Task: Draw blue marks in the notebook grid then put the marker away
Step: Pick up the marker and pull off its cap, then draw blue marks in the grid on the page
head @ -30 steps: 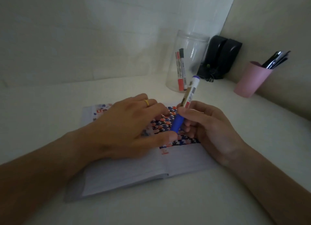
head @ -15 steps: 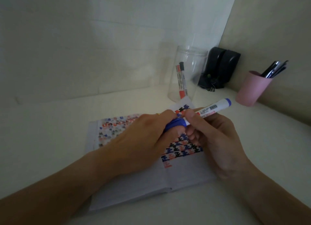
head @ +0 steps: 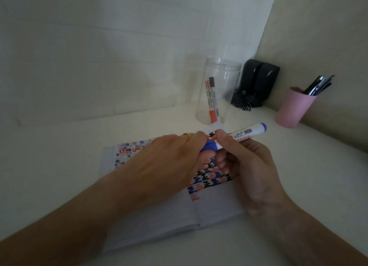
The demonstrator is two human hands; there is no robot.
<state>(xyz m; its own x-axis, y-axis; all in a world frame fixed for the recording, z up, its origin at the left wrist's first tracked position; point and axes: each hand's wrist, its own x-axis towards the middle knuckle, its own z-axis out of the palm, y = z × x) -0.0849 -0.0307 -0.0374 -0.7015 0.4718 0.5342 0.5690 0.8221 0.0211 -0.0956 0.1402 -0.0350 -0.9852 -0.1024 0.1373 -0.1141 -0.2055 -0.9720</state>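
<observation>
An open grid notebook [head: 215,208] lies on the white table, its pages partly filled with blue, black and red marks. Above it I hold a blue marker [head: 246,132] nearly level, its rear end pointing right. My right hand [head: 247,166] grips the white barrel. My left hand [head: 165,162], with a gold ring, pinches the blue cap [head: 209,146] at the marker's left end. The tip is hidden under the cap and my fingers.
A clear plastic jar [head: 219,90] holding a red and a black marker stands behind the notebook. A black device [head: 254,82] sits in the corner. A pink cup [head: 292,108] with pens is at the right, by the wall.
The marker swung from upright over the page to nearly level. My left hand left the page and closed on the blue cap end. The view shifted slightly, so the notebook sits lower.
</observation>
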